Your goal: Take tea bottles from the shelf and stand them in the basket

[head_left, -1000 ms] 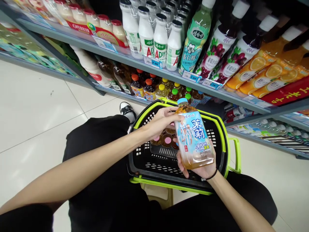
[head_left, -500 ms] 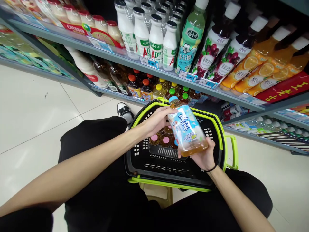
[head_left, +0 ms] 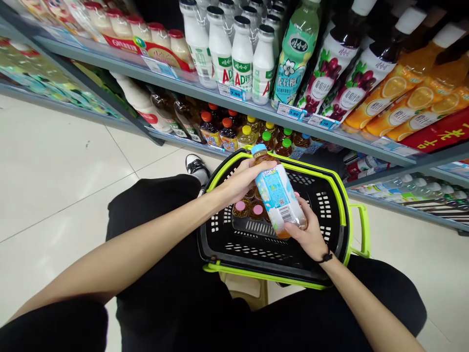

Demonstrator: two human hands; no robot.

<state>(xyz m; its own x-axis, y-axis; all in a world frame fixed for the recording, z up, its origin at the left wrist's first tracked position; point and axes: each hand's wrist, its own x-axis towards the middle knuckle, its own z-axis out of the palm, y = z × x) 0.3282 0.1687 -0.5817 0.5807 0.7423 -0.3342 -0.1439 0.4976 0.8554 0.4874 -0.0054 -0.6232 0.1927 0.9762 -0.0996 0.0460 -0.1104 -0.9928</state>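
Observation:
Both hands hold one drink bottle (head_left: 278,193) with a blue cap, amber liquid and a light blue label; its barcode side faces up at me. My left hand (head_left: 247,180) is closed round the neck end, just below the cap. Round the base end, my right hand (head_left: 307,233) grips with the thumb on top, a dark band at the wrist. The bottle is tilted above a black shopping basket (head_left: 256,259) with lime green handles. Inside the basket lie several bottles with pink caps (head_left: 258,209), partly hidden by my hands and the held bottle.
Ahead is a shelf (head_left: 176,80) with white milk drink bottles (head_left: 242,58), grape juice bottles (head_left: 331,73) and orange juice bottles (head_left: 395,88). Several small capped bottles (head_left: 246,134) stand on the lower shelf. Below the basket is part of a beige stool (head_left: 249,288).
The bottle has been turned about its length, so the barcode side now shows instead of the front label. My right thumb has come over the top. The view has shifted slightly.

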